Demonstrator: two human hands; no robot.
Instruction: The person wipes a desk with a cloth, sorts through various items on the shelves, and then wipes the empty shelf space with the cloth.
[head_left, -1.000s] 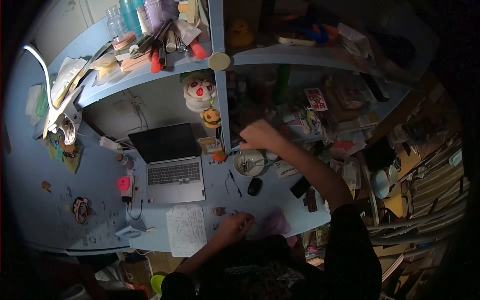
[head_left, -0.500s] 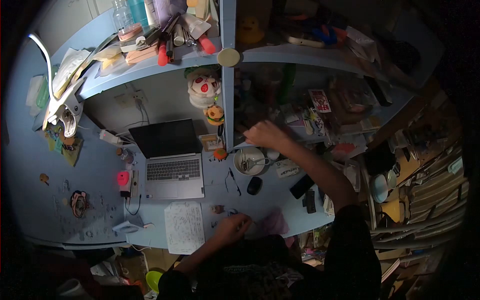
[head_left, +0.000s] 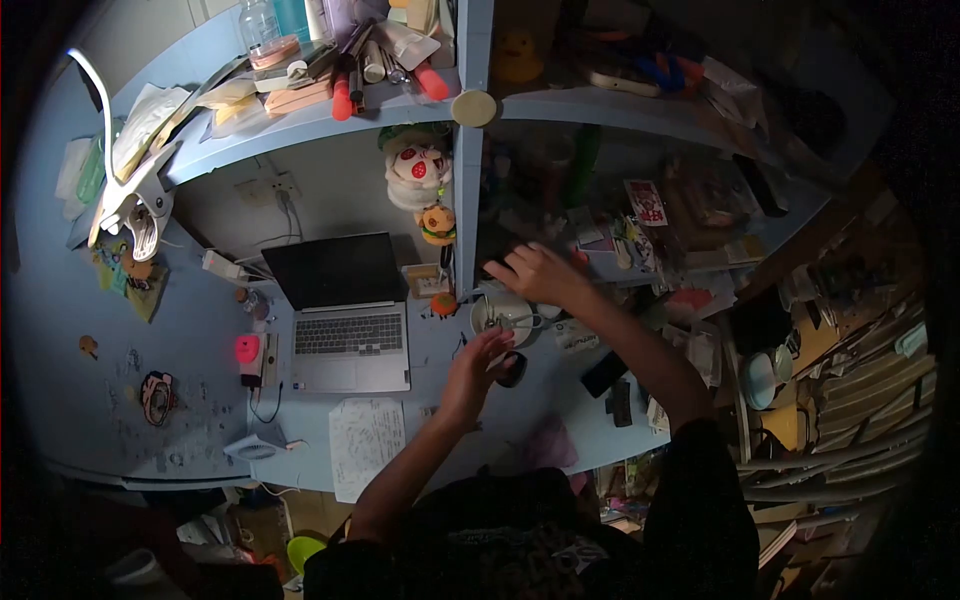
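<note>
white round bowl (head_left: pixel 478 312) of metal tools (head_left: pixel 503 317) lies between both hands: left hand (head_left: pixel 478 362) just below it, spread and empty; right hand (head_left: pixel 535 275) at the far rim, grip i cannot tell.

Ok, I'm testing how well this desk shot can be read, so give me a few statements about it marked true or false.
1. The laptop is open, its screen dark. True.
2. The left hand rests on the laptop keys. False: it is right of the laptop, by the mouse.
3. The right hand reaches farther from the person than the left hand. True.
4. The bowl is empty. False: metal things lie in it.
5. A paper lies on the near side of the laptop. True.
</note>
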